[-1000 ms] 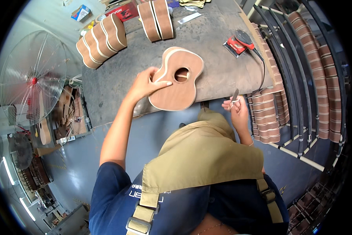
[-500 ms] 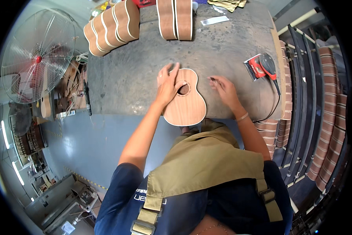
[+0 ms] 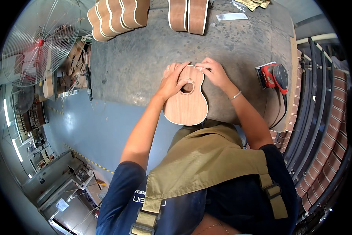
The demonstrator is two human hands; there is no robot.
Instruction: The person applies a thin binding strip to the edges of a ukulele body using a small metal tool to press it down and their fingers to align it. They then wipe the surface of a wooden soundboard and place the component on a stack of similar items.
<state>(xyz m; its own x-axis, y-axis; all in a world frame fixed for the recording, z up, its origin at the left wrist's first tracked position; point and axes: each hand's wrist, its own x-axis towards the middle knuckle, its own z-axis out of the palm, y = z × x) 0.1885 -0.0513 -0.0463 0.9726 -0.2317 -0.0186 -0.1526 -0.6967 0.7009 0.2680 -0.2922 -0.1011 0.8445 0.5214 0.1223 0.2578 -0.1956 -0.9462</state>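
A small wooden ukulele body [image 3: 188,110] with pale edging and a round soundhole lies at the near edge of the workbench, partly overhanging it. My left hand [image 3: 171,83] grips its upper left side, thumb beside the soundhole and fingers along the far edge. At the upper right rim my right hand [image 3: 215,73] has its fingers pinched together, fingertips touching the pale edging. Whatever small thing those fingertips hold is too small to name.
A red and black power sander [image 3: 275,76] with its cord lies on the workbench [image 3: 125,66] at right. Several more wooden bodies [image 3: 119,17] stand at the back left, others [image 3: 188,15] at back centre. A pale strip [image 3: 232,17] lies nearby. A large fan [image 3: 41,43] stands left.
My right hand has moved left from above the bench to the body's upper right rim. My left hand keeps its grip. The whole view has shifted slightly.
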